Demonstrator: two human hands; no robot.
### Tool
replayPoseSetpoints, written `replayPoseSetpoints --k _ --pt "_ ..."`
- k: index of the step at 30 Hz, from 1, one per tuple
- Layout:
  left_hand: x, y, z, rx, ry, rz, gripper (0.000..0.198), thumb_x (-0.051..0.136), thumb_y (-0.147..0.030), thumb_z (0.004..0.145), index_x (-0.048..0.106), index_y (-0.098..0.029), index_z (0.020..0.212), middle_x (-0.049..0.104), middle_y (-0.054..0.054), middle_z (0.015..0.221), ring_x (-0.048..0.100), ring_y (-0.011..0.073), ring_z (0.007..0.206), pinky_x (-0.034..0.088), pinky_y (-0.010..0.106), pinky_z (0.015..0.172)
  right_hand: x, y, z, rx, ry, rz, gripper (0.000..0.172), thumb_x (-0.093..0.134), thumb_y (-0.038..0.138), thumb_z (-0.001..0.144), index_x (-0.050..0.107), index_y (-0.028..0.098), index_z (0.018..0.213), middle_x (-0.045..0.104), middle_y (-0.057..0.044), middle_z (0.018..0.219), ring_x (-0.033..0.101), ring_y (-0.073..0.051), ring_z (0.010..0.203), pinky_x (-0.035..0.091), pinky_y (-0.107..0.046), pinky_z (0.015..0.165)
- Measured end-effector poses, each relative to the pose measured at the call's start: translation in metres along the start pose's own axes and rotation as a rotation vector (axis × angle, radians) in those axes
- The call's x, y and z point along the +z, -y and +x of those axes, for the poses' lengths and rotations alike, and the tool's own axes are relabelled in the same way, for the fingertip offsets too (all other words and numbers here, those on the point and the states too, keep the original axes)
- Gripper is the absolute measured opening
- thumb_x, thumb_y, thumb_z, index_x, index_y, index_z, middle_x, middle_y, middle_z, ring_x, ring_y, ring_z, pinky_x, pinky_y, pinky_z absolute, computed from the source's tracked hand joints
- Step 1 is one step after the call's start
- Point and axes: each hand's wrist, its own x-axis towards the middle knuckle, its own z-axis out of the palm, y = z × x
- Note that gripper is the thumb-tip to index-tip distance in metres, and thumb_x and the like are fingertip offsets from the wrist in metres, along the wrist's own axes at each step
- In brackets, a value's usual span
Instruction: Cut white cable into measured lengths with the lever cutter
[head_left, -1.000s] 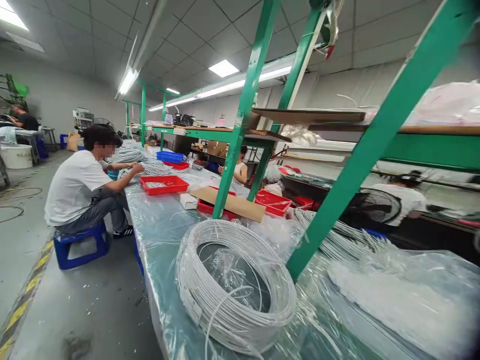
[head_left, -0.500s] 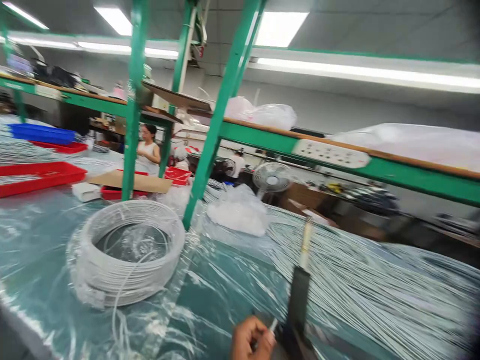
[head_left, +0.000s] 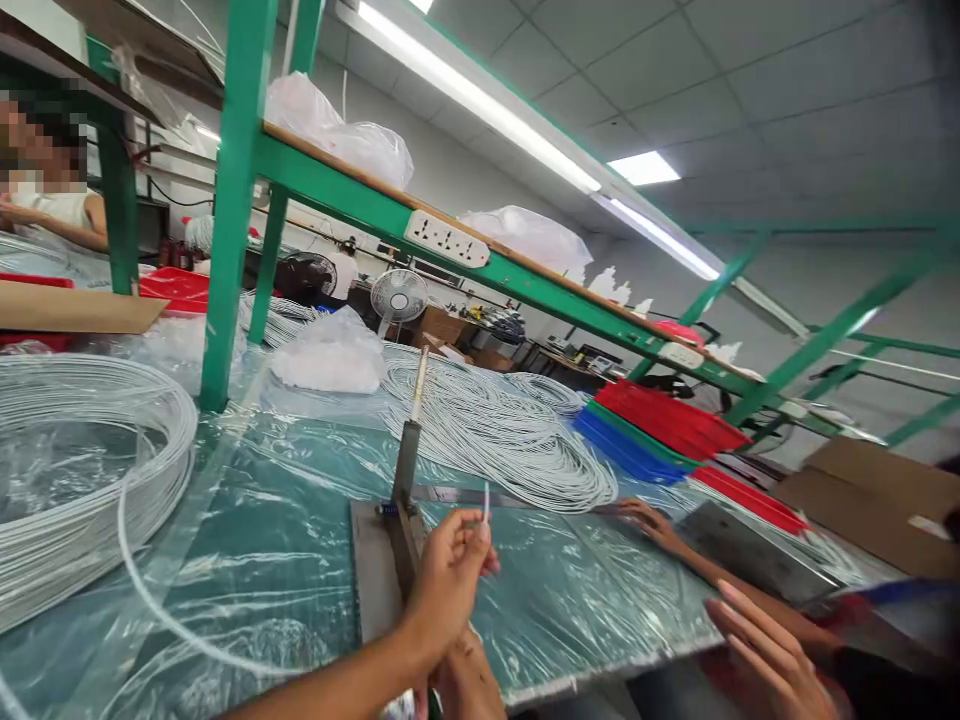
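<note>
My left hand (head_left: 454,565) is closed, its thumb and fingers pinching a short upright end of white cable (head_left: 486,500). It is just right of a metal bench device with an upright dark lever (head_left: 406,460) and a flat base plate (head_left: 371,570). My right hand (head_left: 472,675) is low in the view beneath my left wrist, its fingers hidden. A big coil of white cable (head_left: 161,440) lies at the left, partly wrapped in clear film. One loose strand (head_left: 180,635) runs from it towards my left forearm.
A flat metal strip (head_left: 517,499) extends right from the device, beside a heap of pale cables (head_left: 495,430). Another person's hands (head_left: 652,525) are at the right. Stacked trays (head_left: 652,430), a plastic bag (head_left: 330,350) and a green post (head_left: 229,250) stand around the table.
The view has swung right and tilted, bringing the stacked trays and the other person's hands into sight. My left hand shows more fully, still pinching a white cable end.
</note>
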Motion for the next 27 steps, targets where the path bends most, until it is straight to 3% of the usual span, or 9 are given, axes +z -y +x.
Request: replayPoseSetpoints --k 2,4,6,9,13,17,20,23,27 --pt "-0.009 -0.005 -0.007 0.047 0.132 0.323 0.057 0.054 -0.04 0.079 0.043 -0.018 0.13 0.055 0.013 0.12 0.05 0.0223 0.11 0.036 0.034 0.095 -0.018 0.008 0.01 -0.078 -0.138 0.08 0.035 0.055 0.061 0.069 0.057 0.026 0.067 0.045 0.002 0.044 0.048 -0.016 0.042 0.04 -0.025 0.038" --pt "-0.025 -0.011 -0.015 0.045 0.272 0.649 0.055 0.056 -0.03 0.078 0.044 -0.021 0.131 0.05 0.011 0.13 0.042 0.0262 0.122 0.029 0.038 0.102 -0.046 0.019 0.021 -0.122 -0.242 0.153 0.04 0.056 0.061 0.07 0.049 0.022 0.064 0.039 0.006 0.042 0.037 -0.008 0.036 0.036 -0.019 0.037" --pt "-0.044 -0.016 -0.022 -0.016 0.372 0.899 0.038 0.056 -0.027 0.077 0.06 -0.023 0.115 0.064 0.01 0.111 0.053 0.0299 0.108 0.037 0.039 0.091 -0.081 0.029 0.029 -0.152 -0.331 0.232 0.042 0.063 0.056 0.067 0.042 0.02 0.061 0.034 0.009 0.042 0.028 -0.004 0.034 0.03 -0.015 0.034" --pt "-0.069 -0.02 -0.026 -0.075 0.386 1.117 0.021 0.054 -0.024 0.078 0.069 -0.024 0.093 0.07 0.008 0.082 0.063 0.0298 0.082 0.041 0.033 0.067 -0.134 0.039 0.035 -0.167 -0.434 0.284 0.038 0.066 0.047 0.067 0.04 0.021 0.06 0.029 0.009 0.043 0.027 -0.004 0.034 0.026 -0.014 0.033" --pt "-0.092 -0.028 -0.027 -0.045 0.325 1.239 0.019 0.053 -0.017 0.078 0.068 -0.024 0.088 0.07 0.007 0.082 0.063 0.029 0.086 0.037 0.029 0.065 -0.191 0.045 0.035 -0.135 -0.556 0.259 0.034 0.067 0.039 0.065 0.039 0.021 0.055 0.029 0.008 0.042 0.028 -0.005 0.032 0.025 -0.016 0.031" --pt "-0.116 -0.04 -0.032 -0.09 0.304 1.31 0.018 0.05 -0.016 0.079 0.067 -0.023 0.08 0.068 0.006 0.084 0.062 0.0273 0.086 0.036 0.029 0.067 -0.227 0.051 0.034 -0.12 -0.624 0.268 0.033 0.063 0.032 0.066 0.036 0.021 0.05 0.027 0.008 0.04 0.025 -0.005 0.029 0.023 -0.015 0.028" --pt "-0.141 -0.052 -0.038 -0.124 0.251 1.302 0.021 0.05 -0.017 0.078 0.067 -0.026 0.085 0.067 0.003 0.089 0.059 0.0245 0.089 0.036 0.027 0.07 -0.241 0.051 0.034 -0.12 -0.687 0.31 0.022 0.062 0.023 0.062 0.042 0.02 0.054 0.031 0.008 0.042 0.029 -0.004 0.03 0.027 -0.013 0.029" --pt "-0.173 -0.071 -0.047 -0.158 0.158 1.228 0.019 0.053 -0.026 0.076 0.068 -0.028 0.086 0.064 0.0 0.079 0.058 0.0195 0.078 0.036 0.024 0.068 -0.239 0.049 0.031 -0.116 -0.711 0.364 0.012 0.063 0.018 0.056 0.052 0.018 0.061 0.041 0.006 0.047 0.035 -0.003 0.034 0.032 -0.012 0.032" --pt "-0.219 -0.097 -0.079 -0.244 0.066 1.074 0.032 0.059 -0.046 0.07 0.068 -0.027 0.094 0.057 -0.007 0.07 0.052 0.0119 0.067 0.037 0.019 0.064 -0.19 0.048 0.016 -0.039 -0.461 0.388 0.027 0.076 0.031 0.053 0.062 0.017 0.072 0.047 0.005 0.051 0.041 -0.004 0.04 0.036 -0.014 0.038"
